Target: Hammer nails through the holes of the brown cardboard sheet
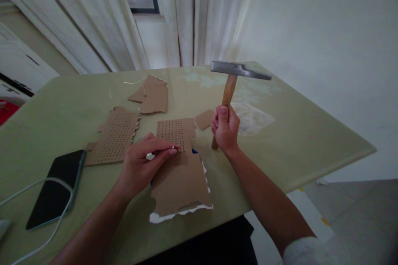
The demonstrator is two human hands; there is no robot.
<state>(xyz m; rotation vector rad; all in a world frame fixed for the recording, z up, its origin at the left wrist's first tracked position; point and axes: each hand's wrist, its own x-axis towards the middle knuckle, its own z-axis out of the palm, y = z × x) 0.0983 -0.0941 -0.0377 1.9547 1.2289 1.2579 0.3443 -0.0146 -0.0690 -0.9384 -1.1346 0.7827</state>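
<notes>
Right hand: grip wrapped tight round the wooden handle of a hammer, head raised above the bench. Left hand: fingertips pinching a small nail upright on the perforated cardboard sheet at the near edge. Risk: an off-line blow would likely strike the pinching fingers or bend the nail.

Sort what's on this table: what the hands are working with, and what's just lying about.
In use:
right hand gripping the hammer
left hand pinching a small pin, too small to identify
torn cardboard sheet with rows of holes

Lying about:
phone and white cable
other cardboard pieces
clear plastic bag
</notes>
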